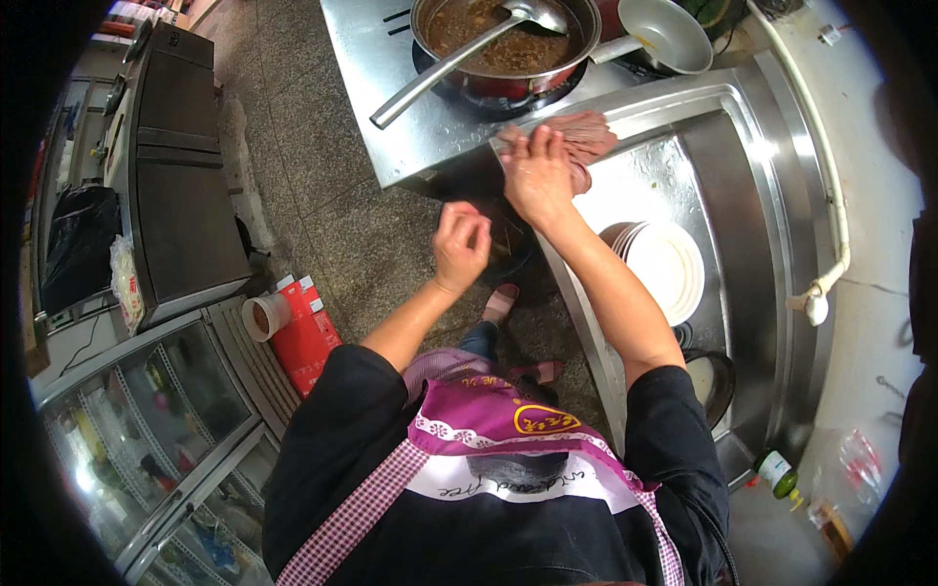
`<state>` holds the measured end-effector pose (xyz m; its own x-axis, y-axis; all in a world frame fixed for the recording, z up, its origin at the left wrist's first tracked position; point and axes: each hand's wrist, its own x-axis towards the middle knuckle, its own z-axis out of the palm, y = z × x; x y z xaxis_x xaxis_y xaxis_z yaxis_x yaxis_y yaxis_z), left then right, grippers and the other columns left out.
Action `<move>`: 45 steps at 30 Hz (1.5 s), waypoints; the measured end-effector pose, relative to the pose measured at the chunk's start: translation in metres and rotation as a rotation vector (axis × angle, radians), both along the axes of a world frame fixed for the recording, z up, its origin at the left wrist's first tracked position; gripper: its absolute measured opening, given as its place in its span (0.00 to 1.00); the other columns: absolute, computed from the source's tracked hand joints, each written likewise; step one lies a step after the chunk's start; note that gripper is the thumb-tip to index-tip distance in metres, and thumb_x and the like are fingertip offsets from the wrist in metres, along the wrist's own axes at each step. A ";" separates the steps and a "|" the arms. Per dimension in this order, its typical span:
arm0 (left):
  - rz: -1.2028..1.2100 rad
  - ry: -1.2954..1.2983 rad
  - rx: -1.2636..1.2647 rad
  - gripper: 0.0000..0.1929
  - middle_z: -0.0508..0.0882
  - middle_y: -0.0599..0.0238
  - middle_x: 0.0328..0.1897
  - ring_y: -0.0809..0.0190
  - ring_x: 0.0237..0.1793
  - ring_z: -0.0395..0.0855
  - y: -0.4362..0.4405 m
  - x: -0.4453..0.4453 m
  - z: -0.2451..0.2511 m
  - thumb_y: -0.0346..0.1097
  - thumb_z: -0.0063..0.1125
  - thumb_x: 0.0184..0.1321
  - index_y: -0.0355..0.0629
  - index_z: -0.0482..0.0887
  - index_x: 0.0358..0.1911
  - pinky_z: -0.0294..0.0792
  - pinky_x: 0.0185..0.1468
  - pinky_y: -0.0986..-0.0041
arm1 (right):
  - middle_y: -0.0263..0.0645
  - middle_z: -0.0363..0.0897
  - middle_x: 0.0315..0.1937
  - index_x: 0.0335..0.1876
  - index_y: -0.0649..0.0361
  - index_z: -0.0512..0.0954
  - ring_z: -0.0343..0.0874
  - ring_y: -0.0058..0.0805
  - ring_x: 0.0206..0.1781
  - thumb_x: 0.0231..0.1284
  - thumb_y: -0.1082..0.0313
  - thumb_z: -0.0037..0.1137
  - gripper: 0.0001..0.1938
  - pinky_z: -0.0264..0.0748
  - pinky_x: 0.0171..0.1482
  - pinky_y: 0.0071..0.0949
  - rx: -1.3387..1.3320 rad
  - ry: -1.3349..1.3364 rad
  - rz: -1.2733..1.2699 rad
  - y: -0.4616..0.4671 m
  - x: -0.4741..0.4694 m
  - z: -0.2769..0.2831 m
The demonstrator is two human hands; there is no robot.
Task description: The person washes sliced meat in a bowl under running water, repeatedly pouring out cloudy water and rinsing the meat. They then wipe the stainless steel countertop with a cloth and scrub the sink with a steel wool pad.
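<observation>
My right hand [540,174] presses its fingers onto a folded pinkish-brown cloth [590,138], where the steel counter meets the rim of the stainless steel sink [744,157]. My left hand [462,242] hangs over the floor, its fingers curled in and nothing visible in it. Just beyond the cloth, a red pot of brown stew [506,89] sits on a round black burner. A long-handled steel ladle [447,69] rests in the pot, its handle sticking out over the counter. Below my right forearm, a stack of white bowls [667,271] stands in the sink.
A small pan [670,36] stands right of the pot. A dark-rimmed pan [711,384] lies in the sink's near end, with a green pump bottle [780,472] beyond it. At left are a glass-door fridge [154,439], a red box [304,333] and a white tub [267,316].
</observation>
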<state>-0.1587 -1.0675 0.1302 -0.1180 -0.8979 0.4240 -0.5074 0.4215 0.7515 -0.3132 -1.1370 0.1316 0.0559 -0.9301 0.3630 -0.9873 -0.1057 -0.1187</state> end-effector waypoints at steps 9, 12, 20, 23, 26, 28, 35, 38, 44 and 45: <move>0.020 -0.018 -0.040 0.02 0.76 0.56 0.38 0.54 0.36 0.78 -0.010 0.030 0.008 0.22 0.57 0.53 0.36 0.79 0.29 0.75 0.35 0.69 | 0.62 0.45 0.74 0.72 0.62 0.58 0.57 0.75 0.67 0.64 0.56 0.41 0.32 0.65 0.57 0.67 0.415 0.491 0.033 0.074 0.035 0.026; -0.009 -0.039 -0.055 0.01 0.76 0.57 0.39 0.56 0.33 0.80 -0.001 0.033 0.020 0.23 0.58 0.54 0.36 0.80 0.29 0.78 0.32 0.73 | 0.63 0.44 0.74 0.75 0.51 0.56 0.54 0.80 0.66 0.64 0.57 0.40 0.32 0.63 0.58 0.70 0.472 0.509 -0.027 0.138 0.018 0.022; -0.093 -0.095 -0.096 0.02 0.76 0.58 0.36 0.58 0.28 0.80 0.047 0.010 0.055 0.25 0.59 0.54 0.35 0.80 0.28 0.76 0.29 0.72 | 0.56 0.46 0.74 0.77 0.43 0.48 0.54 0.73 0.68 0.59 0.60 0.47 0.38 0.56 0.62 0.69 0.480 0.458 -0.189 0.355 -0.035 0.015; -0.197 -0.080 -0.134 0.03 0.75 0.58 0.36 0.59 0.27 0.80 0.079 -0.013 0.055 0.26 0.60 0.54 0.36 0.80 0.27 0.75 0.29 0.72 | 0.51 0.46 0.76 0.77 0.45 0.49 0.50 0.70 0.71 0.59 0.61 0.46 0.38 0.44 0.67 0.69 0.437 0.432 -0.289 0.440 -0.055 -0.001; -0.322 -0.066 -0.057 0.02 0.77 0.58 0.33 0.58 0.27 0.80 0.109 -0.042 0.043 0.28 0.60 0.54 0.38 0.81 0.27 0.74 0.31 0.70 | 0.50 0.46 0.76 0.77 0.46 0.51 0.49 0.71 0.72 0.60 0.59 0.46 0.37 0.43 0.67 0.71 0.447 0.606 -0.409 0.518 -0.075 -0.022; -0.437 -0.093 -0.105 0.03 0.78 0.58 0.31 0.59 0.27 0.80 0.127 -0.058 0.035 0.29 0.60 0.55 0.38 0.82 0.27 0.73 0.31 0.70 | 0.51 0.43 0.77 0.77 0.47 0.50 0.47 0.71 0.73 0.64 0.58 0.42 0.35 0.39 0.68 0.69 0.520 0.500 -0.464 0.569 -0.088 -0.021; -1.028 -0.168 0.501 0.10 0.81 0.61 0.32 0.64 0.37 0.83 0.165 -0.097 0.042 0.38 0.60 0.59 0.38 0.81 0.36 0.75 0.38 0.72 | 0.49 0.79 0.45 0.55 0.59 0.69 0.80 0.51 0.47 0.63 0.64 0.51 0.16 0.77 0.49 0.46 0.770 -0.165 -0.581 0.605 -0.156 0.092; -1.179 0.056 0.954 0.20 0.81 0.63 0.40 0.65 0.43 0.81 0.180 -0.105 0.058 0.51 0.60 0.62 0.41 0.80 0.44 0.75 0.43 0.72 | 0.51 0.79 0.45 0.51 0.61 0.68 0.80 0.53 0.47 0.56 0.72 0.58 0.18 0.77 0.46 0.45 0.348 -0.206 -0.506 0.534 -0.130 0.136; -1.169 0.732 1.762 0.33 0.77 0.61 0.56 0.58 0.55 0.77 0.149 -0.051 0.081 0.66 0.47 0.63 0.49 0.70 0.62 0.71 0.56 0.57 | 0.58 0.65 0.62 0.67 0.67 0.58 0.67 0.52 0.65 0.66 0.65 0.52 0.28 0.66 0.64 0.38 0.245 -0.677 -0.058 0.335 -0.019 0.173; -1.215 0.910 1.707 0.31 0.79 0.61 0.56 0.59 0.53 0.79 0.137 -0.037 0.081 0.64 0.46 0.65 0.49 0.70 0.61 0.71 0.56 0.58 | 0.59 0.61 0.65 0.70 0.68 0.55 0.62 0.52 0.69 0.68 0.62 0.49 0.30 0.61 0.68 0.38 0.322 -0.815 0.031 0.308 -0.003 0.174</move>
<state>-0.1961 -0.9307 0.2117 -0.9863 -0.0470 -0.1582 -0.0272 -0.8991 0.4369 -0.3158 -0.8293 0.3055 -0.0794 -0.9966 0.0210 -0.5795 0.0290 -0.8145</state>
